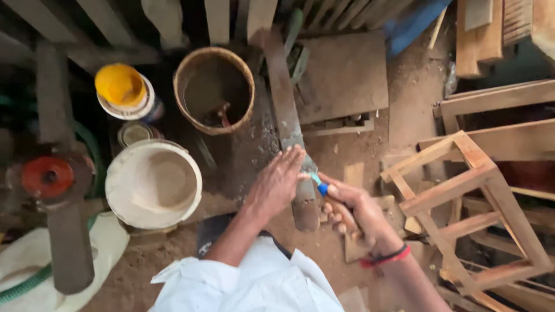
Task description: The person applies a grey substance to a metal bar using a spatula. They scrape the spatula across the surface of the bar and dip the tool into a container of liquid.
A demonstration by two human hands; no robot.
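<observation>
A long, narrow, dark wooden piece [284, 110] lies on the dusty floor, running from the top middle down to the centre. My left hand [276, 184] rests flat on its near end, fingers spread along the wood. My right hand [352, 209], with a red and black band at the wrist, grips a small tool with a blue handle [321, 188]. The tool's tip [312, 177] meets the wood right beside my left fingertips.
A woven basket [214, 91], a yellow-lidded tub [124, 92] and a white bucket of pale powder [153, 185] stand at the left. A flat board [347, 75] lies behind. An open wooden stool frame [462, 196] and stacked timber fill the right.
</observation>
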